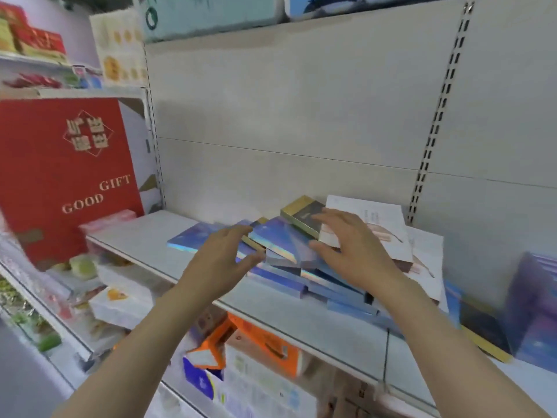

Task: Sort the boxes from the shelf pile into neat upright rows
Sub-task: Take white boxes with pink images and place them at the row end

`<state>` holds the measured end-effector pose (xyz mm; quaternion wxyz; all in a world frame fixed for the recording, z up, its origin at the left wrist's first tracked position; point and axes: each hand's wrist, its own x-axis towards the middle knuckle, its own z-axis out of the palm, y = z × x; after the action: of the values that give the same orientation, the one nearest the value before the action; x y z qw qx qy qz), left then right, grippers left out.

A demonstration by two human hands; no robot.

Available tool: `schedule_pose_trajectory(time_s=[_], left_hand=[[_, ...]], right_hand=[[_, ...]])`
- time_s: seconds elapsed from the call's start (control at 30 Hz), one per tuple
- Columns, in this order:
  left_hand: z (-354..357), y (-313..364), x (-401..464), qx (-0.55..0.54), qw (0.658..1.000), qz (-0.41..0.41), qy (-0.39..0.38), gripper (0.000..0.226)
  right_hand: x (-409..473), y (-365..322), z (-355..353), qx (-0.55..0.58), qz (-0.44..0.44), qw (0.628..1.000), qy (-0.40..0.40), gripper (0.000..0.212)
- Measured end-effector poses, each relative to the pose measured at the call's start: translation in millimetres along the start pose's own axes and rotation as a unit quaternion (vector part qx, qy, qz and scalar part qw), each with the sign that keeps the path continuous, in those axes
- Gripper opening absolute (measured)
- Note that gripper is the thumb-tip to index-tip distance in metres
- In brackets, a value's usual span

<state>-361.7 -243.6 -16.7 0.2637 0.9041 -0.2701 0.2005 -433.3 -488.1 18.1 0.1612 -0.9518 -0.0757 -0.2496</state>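
A loose pile of flat boxes lies on the white shelf. Several are blue with shiny edges, one is gold and dark, and white ones lie at the back right. My left hand hovers over the pile's left side, fingers spread, holding nothing. Over the middle of the pile is my right hand, fingers apart, its palm close above the blue boxes. Whether it touches them I cannot tell.
A big red gift box stands at the left end of the shelf. Purple-blue boxes stand at the far right. Lower shelves hold orange and white packages. The shelf's left half is bare.
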Motion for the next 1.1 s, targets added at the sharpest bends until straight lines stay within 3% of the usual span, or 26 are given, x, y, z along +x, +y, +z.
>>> schedule_pose_trajectory(time_s=[0.1,0.23,0.33,0.43,0.53,0.6,0.7,0.83,0.97,1.1], left_hand=[[20.5,-13.0,56.6,-0.042,0.998,0.004,-0.044,0.065],[54.2,3.7,106.1,-0.103,0.990,0.066,-0.069,0.069],[78.8,28.2,116.1,-0.127,0.973,0.162,-0.102,0.073],[99.6,35.6,122.1,-0.150,0.961,0.201,-0.119,0.075],[107.9,32.8,129.3,-0.164,0.957,0.207,-0.120,0.077],[108.9,30.5,132.8,-0.170,0.954,0.215,-0.118,0.077],[106.7,27.7,136.3,-0.178,0.951,0.213,-0.133,0.078],[102.3,29.3,133.6,-0.199,0.946,0.207,-0.150,0.076],[94.0,32.5,135.6,-0.287,0.931,0.164,-0.153,0.093],[79.1,36.3,141.3,-0.358,0.920,0.104,-0.123,0.098]], right_hand=[[40.3,23.8,-3.9,-0.030,0.097,0.995,0.022,0.055],[58.1,50.1,-5.7,-0.141,0.243,0.960,0.001,0.081],[50.8,60.9,-9.0,-0.126,0.359,0.925,0.002,0.096],[40.9,66.8,-14.6,-0.096,0.432,0.897,0.016,0.091],[38.0,73.1,-21.5,-0.033,0.465,0.884,0.026,0.082],[37.7,78.3,-26.5,0.059,0.484,0.870,0.073,0.067],[35.6,83.2,-36.8,0.217,0.528,0.814,0.103,0.044],[30.8,79.1,-41.8,0.438,0.474,0.743,0.176,0.043],[32.6,63.3,-33.6,0.475,0.433,0.719,0.264,0.030],[35.1,39.9,-23.9,0.524,0.420,0.678,0.300,0.032]])
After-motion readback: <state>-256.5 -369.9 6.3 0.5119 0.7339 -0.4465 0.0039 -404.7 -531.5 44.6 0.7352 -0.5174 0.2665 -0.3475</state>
